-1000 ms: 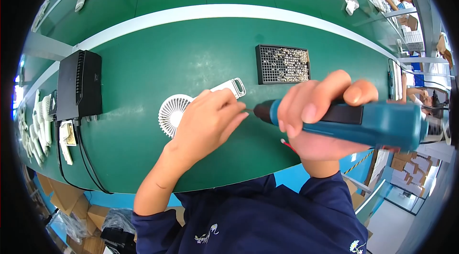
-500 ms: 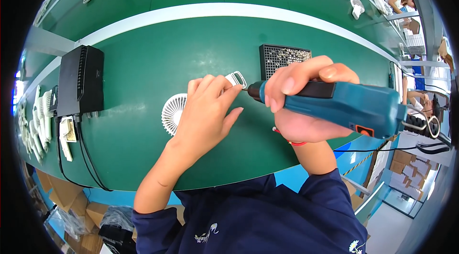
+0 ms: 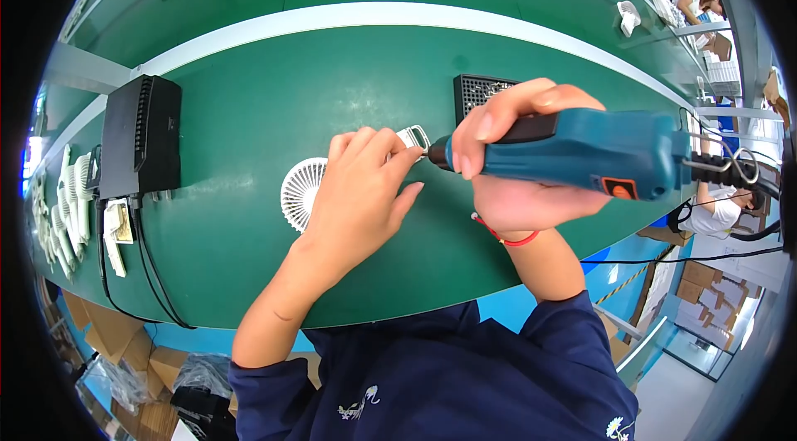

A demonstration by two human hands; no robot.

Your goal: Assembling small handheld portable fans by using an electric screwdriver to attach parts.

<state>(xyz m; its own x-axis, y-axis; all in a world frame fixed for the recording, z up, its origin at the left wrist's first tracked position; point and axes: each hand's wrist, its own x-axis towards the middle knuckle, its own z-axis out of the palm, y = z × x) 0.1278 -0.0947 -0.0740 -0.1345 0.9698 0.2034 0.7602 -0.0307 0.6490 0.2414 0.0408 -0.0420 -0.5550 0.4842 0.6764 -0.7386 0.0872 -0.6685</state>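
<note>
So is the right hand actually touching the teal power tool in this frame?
Touching. The head view shows the right hand wrapped around the casing of the teal power tool, with no gap between them.

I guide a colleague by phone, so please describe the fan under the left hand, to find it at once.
On the green table, look between the black box at left and the blue power screwdriver. There lies the white fan, its round ribbed head showing beside the left hand. Unlike the other fans, this one has its handle under that hand.
</note>
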